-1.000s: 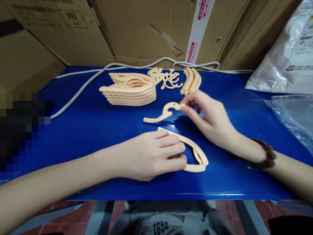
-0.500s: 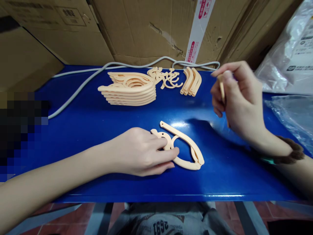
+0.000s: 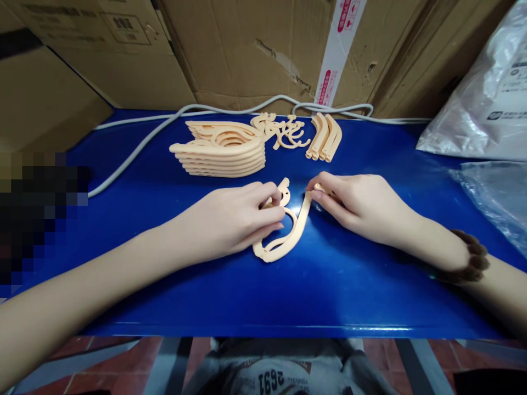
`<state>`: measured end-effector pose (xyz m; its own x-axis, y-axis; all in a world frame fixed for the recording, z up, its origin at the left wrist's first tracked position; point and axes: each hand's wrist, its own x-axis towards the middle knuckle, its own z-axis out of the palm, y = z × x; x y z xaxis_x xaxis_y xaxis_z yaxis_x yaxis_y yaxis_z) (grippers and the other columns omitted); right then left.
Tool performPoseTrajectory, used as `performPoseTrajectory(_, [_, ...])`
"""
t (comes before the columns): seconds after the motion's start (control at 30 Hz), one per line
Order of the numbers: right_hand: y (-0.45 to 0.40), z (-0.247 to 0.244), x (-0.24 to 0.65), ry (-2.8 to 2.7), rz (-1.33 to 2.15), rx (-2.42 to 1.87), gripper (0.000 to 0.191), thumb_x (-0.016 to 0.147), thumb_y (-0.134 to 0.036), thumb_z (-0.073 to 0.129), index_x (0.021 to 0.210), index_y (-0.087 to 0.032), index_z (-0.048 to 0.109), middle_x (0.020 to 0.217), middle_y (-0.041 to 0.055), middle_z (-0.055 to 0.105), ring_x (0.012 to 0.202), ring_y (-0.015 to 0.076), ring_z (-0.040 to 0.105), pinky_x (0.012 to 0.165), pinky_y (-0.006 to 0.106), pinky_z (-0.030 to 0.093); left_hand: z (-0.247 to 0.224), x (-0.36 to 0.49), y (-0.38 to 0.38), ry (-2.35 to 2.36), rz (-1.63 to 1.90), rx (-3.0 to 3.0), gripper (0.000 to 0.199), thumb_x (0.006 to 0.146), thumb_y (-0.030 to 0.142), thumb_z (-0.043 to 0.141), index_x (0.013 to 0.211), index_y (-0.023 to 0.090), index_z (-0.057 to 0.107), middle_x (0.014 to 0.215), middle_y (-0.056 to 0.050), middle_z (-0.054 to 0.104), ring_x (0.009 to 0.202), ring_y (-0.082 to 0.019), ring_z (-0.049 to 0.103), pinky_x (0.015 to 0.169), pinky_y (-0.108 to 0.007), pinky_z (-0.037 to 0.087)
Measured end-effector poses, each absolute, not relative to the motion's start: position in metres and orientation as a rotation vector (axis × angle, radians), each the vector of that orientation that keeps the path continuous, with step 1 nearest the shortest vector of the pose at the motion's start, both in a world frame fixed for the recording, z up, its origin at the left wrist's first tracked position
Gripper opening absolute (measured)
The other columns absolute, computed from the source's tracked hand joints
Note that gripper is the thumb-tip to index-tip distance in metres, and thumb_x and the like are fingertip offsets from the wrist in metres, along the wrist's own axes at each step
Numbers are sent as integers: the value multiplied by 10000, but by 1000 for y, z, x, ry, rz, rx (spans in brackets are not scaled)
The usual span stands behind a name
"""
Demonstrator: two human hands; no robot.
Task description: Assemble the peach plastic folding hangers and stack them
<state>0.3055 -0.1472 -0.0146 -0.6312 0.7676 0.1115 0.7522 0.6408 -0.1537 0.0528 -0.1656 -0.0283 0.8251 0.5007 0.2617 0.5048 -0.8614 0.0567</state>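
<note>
A beige plastic folding hanger (image 3: 290,247) lies tilted on the blue tabletop, its curved arms forming a loop. My left hand (image 3: 247,219) grips its rounded hub with bent fingers, which partly cover it. At the free end of the hanger's long arm, my right hand (image 3: 354,203) pinches a small beige piece (image 3: 318,187). Most of that piece is hidden by the fingers, so its full shape cannot be made out. Thumb and forefinger meet close to the arm's tip; whether they touch it is unclear.
A stack of beige hanger bodies (image 3: 222,156) stands farther back. Beside it lie loose hooks (image 3: 292,134) and several curved arms (image 3: 323,140). A grey cable (image 3: 135,148) runs along the cardboard boxes (image 3: 247,55). Plastic bags (image 3: 473,104) sit at the right.
My right hand has come down and left to the hanger, bringing the small piece. My left hand has turned the hanger, so its long arm now points toward my right hand.
</note>
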Motion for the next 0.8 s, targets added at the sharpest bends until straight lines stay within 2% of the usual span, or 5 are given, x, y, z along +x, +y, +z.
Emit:
performPoseTrajectory(0.2, [-147,-14,305,-2783,369,-1105,338,1016,-416,347,936,-199,594,710,17,643,589,151,572,562,274,321,-30,50,-166,-1095,-514,-2945,123,978,183,482,1026,167,593,1000,-39,630,846,-162,620,668,-240,446])
performPoseTrajectory(0.3, [-147,-12,305,-2752,494,-1010,408,1037,-410,273,948,-188,604,716,18,634,600,144,571,587,273,335,-29,46,-168,-1144,-429,-2793,185,987,167,449,1100,169,595,977,-37,642,789,-176,633,580,-245,418])
performPoseTrajectory(0.53, [-146,-15,305,-2649,315,-1141,385,1031,-407,290,1023,-181,602,650,-4,603,531,141,548,556,263,330,-25,43,-168,-990,-358,-2739,400,986,118,354,1345,169,521,1003,-60,665,788,-210,658,559,-273,441])
performPoseTrajectory(0.67, [-144,-19,306,-2616,228,-1076,325,1006,-382,390,1124,-154,590,876,68,697,745,186,647,667,277,426,-27,43,-163,-937,-374,-2739,392,992,129,327,1307,157,559,1065,-79,675,872,-231,671,597,-284,478])
performPoseTrajectory(0.8, [-141,-24,307,-2598,169,-992,337,1015,-330,359,1170,-146,594,1104,133,677,1008,238,640,852,343,480,-29,42,-158,-872,-398,-2677,365,993,111,330,1168,148,648,1035,-86,700,878,-222,666,617,-279,481])
